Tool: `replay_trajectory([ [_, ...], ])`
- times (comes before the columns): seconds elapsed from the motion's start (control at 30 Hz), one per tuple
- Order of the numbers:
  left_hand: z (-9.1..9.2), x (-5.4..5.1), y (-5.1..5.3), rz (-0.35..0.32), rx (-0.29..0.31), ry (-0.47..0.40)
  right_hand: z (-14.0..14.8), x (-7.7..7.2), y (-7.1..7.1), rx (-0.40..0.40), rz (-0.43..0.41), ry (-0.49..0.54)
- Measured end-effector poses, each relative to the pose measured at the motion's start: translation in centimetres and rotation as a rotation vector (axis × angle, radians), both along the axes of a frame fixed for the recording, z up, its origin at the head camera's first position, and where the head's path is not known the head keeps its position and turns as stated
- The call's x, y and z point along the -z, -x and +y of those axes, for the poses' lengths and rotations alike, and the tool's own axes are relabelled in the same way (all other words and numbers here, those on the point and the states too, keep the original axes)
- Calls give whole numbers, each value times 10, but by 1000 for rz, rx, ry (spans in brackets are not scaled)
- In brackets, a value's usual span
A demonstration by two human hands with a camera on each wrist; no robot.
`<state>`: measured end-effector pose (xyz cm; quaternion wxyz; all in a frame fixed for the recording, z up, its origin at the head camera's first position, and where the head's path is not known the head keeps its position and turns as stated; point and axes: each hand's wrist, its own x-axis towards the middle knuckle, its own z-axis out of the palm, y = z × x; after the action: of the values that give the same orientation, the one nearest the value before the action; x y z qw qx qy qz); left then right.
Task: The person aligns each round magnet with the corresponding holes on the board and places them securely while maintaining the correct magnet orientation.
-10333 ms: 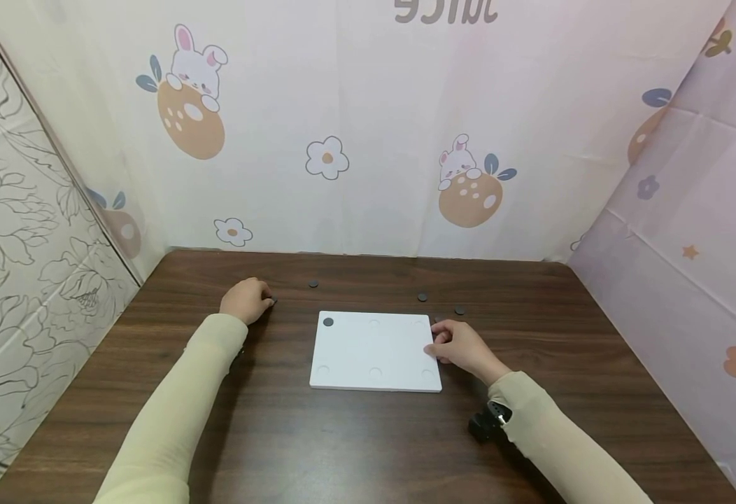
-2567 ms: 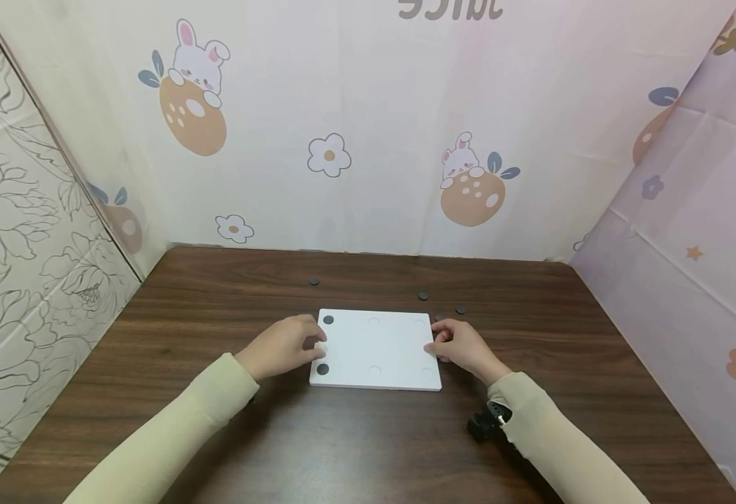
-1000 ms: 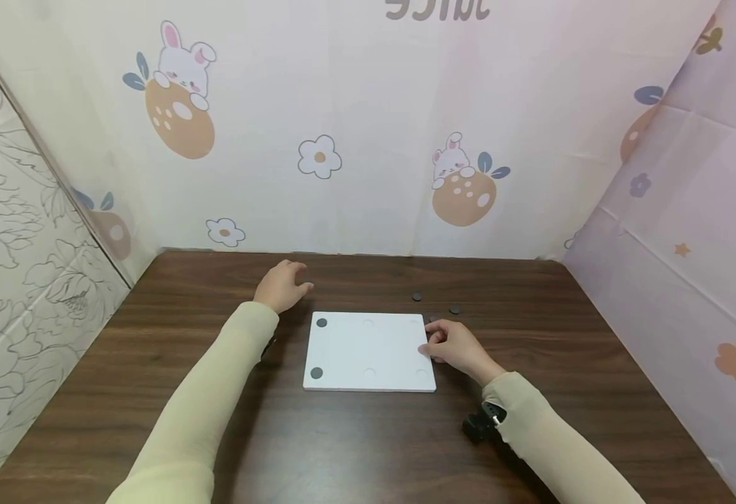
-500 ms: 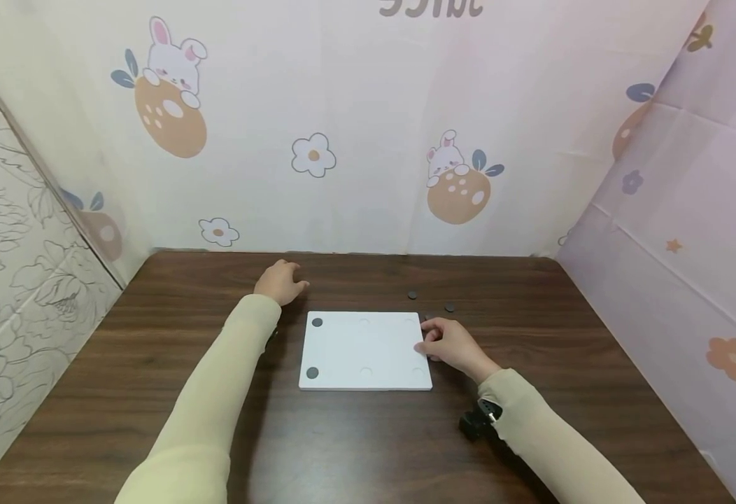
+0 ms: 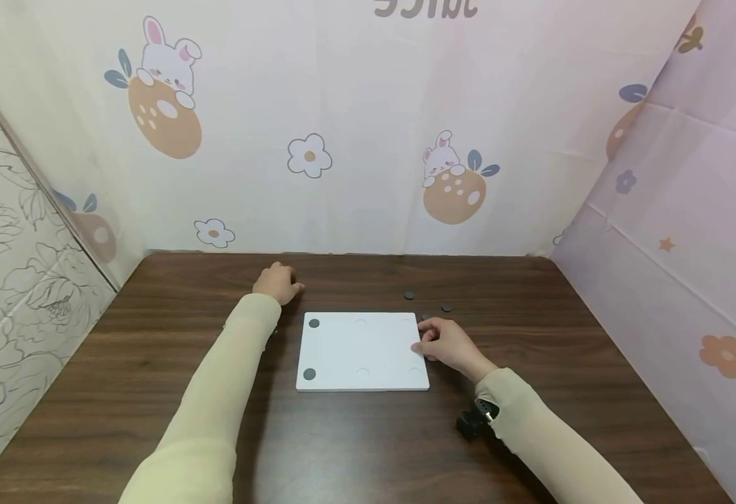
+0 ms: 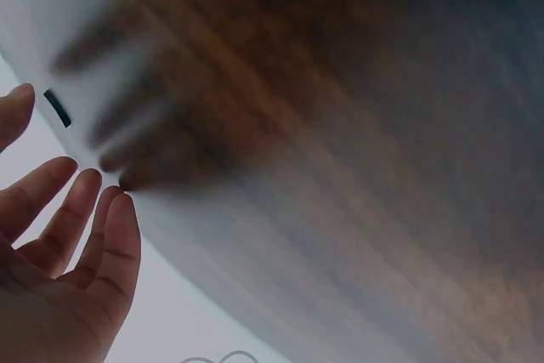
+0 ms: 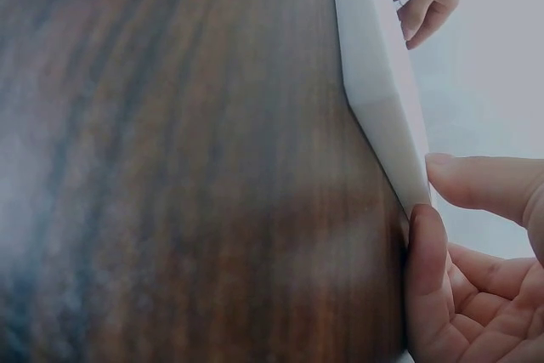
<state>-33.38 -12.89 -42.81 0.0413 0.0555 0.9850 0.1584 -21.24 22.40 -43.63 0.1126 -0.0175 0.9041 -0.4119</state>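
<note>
A white board [image 5: 363, 350] with shallow round recesses lies on the table; dark discs sit in its back-left recess [image 5: 314, 323] and front-left recess [image 5: 309, 374]. Behind the board's left end, the left hand [image 5: 278, 283] reaches low over the tabletop. In the left wrist view a dark disc [image 6: 58, 109] lies between the thumb and the relaxed, parted fingers of that hand [image 6: 72, 252], apparently not gripped. The right hand [image 5: 453, 344] holds the board's right edge; in the right wrist view its thumb is on top and a finger is against the side of the board [image 7: 374, 65].
Loose dark discs lie behind the board, one [image 5: 409, 295] farther back and another [image 5: 446, 307] to its right. A third [image 5: 425, 317] is partly seen beside the right fingers. A patterned curtain [image 5: 368, 196] hangs behind the table's back edge.
A second disc came onto the board after the earliest frame. The left hand has since moved from the board's left edge to the back. The right hand keeps its hold; the head view has shifted slightly.
</note>
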Motion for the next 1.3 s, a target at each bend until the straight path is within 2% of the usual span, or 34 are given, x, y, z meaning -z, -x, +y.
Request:
replay_trajectory([
  [0.17,1,5,1,-8,-16,6,-1,0,0,6,-3,-2],
  [0.43,1,4,-1,6,-20,7,-1,-1,0,5,-5,2],
  [0.93,1,6,-1,63,-17,-8,-2,-3,0,10,-13,1],
  [1.3,1,8,0,76,5,-18,-2,-2,0,16,-21,7],
])
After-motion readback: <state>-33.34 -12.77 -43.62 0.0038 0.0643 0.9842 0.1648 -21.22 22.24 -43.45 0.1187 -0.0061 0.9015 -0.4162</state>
